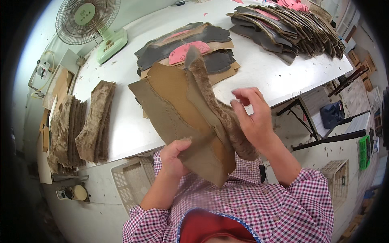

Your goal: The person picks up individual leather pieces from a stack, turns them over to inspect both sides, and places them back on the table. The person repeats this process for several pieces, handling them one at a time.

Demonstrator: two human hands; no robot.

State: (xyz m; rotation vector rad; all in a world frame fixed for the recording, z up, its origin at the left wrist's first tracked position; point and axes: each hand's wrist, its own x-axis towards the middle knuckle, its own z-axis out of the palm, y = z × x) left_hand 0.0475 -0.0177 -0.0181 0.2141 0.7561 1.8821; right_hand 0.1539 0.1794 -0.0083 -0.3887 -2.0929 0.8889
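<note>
- The left hand [175, 157] grasps the near end of a flat stitched piece of olive and tan fabric [190, 119], its thumb on top and the other fingers hidden beneath.
- That piece is raised in front of the body, over the near edge of a white, smooth-topped table [126, 131], with its lower end hanging past that edge.
- A long strip of brown, fleecy pile [221, 110] runs along the piece's right side.
- The right hand [256, 119] is just beside this strip; its fingers are bent and parted from the thumb, with nothing gripped between them. Whether its lower side touches the pile cannot be told.
- Beyond the held piece, toward the middle of the table, lies a low stack of dark grey and tan flat pieces [156, 52], with a curved bright pink piece [188, 52] on top.
- At the table's far right corner leans a large heap of layered grey-brown pieces [302, 34].
- By the table's left edge, close to the near left corner, is a thick pile of brown fleecy pieces [65, 133], with a narrower brown fleecy bundle [97, 121] just right of it.
- Near the far left corner stands a pale green electric fan [86, 18].
</note>
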